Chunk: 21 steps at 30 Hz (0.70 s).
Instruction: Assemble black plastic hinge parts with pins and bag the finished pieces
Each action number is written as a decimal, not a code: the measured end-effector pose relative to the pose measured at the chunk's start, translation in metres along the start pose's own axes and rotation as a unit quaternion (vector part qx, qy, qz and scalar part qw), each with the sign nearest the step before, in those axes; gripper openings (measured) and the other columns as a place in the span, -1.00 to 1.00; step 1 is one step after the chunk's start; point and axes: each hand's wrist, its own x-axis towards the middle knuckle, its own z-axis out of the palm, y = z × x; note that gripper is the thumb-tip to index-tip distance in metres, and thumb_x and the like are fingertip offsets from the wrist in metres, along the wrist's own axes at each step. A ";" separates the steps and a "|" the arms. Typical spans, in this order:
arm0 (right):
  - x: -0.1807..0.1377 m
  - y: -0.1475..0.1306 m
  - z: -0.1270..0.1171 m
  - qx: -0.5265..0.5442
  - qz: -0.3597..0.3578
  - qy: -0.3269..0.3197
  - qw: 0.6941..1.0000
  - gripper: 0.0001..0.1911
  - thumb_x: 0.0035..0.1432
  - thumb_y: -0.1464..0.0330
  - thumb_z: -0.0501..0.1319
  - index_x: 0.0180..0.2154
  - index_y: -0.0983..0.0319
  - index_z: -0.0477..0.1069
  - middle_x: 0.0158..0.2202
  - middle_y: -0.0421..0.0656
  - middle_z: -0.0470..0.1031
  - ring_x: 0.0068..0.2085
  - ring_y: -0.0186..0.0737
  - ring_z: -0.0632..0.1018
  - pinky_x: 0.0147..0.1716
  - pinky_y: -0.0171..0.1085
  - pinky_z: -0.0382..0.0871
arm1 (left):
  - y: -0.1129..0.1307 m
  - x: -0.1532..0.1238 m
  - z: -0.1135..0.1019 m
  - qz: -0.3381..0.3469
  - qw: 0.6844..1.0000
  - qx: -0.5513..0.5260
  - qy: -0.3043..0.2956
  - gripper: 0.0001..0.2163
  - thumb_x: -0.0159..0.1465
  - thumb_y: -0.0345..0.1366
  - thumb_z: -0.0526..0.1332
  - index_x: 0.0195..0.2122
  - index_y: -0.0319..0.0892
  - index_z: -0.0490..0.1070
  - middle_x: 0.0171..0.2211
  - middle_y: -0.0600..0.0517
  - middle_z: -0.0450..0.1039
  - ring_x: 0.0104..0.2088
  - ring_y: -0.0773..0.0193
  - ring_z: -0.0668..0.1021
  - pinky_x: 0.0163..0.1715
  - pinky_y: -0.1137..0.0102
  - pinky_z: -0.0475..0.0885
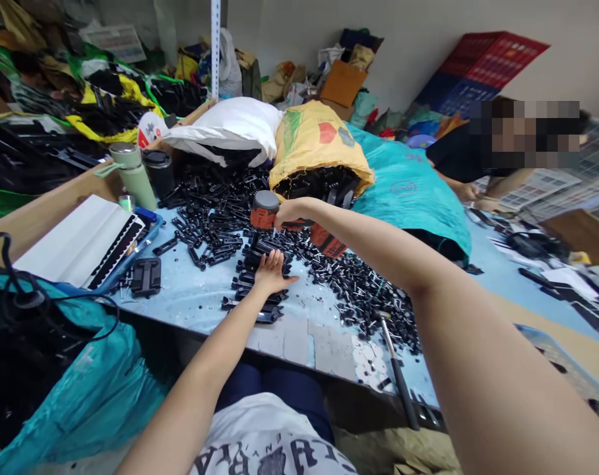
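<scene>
My right hand (292, 212) is closed round an orange and black cordless screwdriver (266, 212), held above a stack of black plastic parts (252, 290). My left hand (272, 272) lies flat with fingers stretched out on top of that stack, pressing it onto the light blue table (195, 300). A large heap of small black plastic pieces (363, 290) spreads across the table around both hands.
A green bottle (134, 173) and dark cup (159, 173) stand at the left, beside a white tray of strips (82, 241). Yellow (314, 142), white (230, 125) and teal (411, 191) sacks lie behind. A hammer (396, 369) lies near the front edge. Another person (470, 158) works at the right.
</scene>
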 end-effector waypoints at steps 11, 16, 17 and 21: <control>0.007 -0.011 0.001 -0.043 -0.021 -0.029 0.998 -0.77 -0.19 0.32 0.30 -0.47 0.37 0.45 -0.60 -0.23 0.35 -0.51 -0.32 0.39 -0.52 -0.34 0.25 | -0.006 -0.002 0.004 0.038 0.999 -0.014 0.023 -0.11 0.13 0.27 -0.18 0.29 -0.37 -0.16 0.33 -0.16 -0.23 0.32 0.07 -0.17 0.27 0.13 -0.23; -0.004 -0.023 0.005 -0.003 -0.052 -0.051 0.997 -0.79 -0.18 0.34 0.29 -0.46 0.36 0.44 -0.61 -0.23 0.35 -0.53 -0.32 0.39 -0.54 -0.34 0.24 | -0.007 -0.002 0.001 0.046 0.999 -0.014 0.016 -0.08 0.10 0.30 -0.17 0.28 -0.39 -0.13 0.32 -0.19 -0.20 0.31 0.04 -0.16 0.27 0.13 -0.24; -0.003 -0.025 0.006 -0.008 -0.054 -0.051 0.997 -0.78 -0.19 0.34 0.29 -0.46 0.36 0.44 -0.60 -0.22 0.35 -0.52 -0.31 0.39 -0.54 -0.34 0.24 | -0.007 -0.001 0.002 0.048 0.999 -0.014 0.015 -0.08 0.10 0.30 -0.18 0.28 -0.39 -0.13 0.32 -0.19 -0.20 0.31 0.04 -0.16 0.27 0.12 -0.24; 0.001 -0.034 0.010 -0.050 -0.037 -0.055 0.997 -0.78 -0.21 0.35 0.30 -0.46 0.38 0.45 -0.60 -0.22 0.35 -0.49 -0.28 0.40 -0.51 -0.32 0.24 | -0.010 0.003 0.001 0.057 0.998 -0.013 0.008 -0.07 0.09 0.31 -0.19 0.29 -0.36 -0.14 0.32 -0.17 -0.20 0.32 0.06 -0.18 0.26 0.10 -0.26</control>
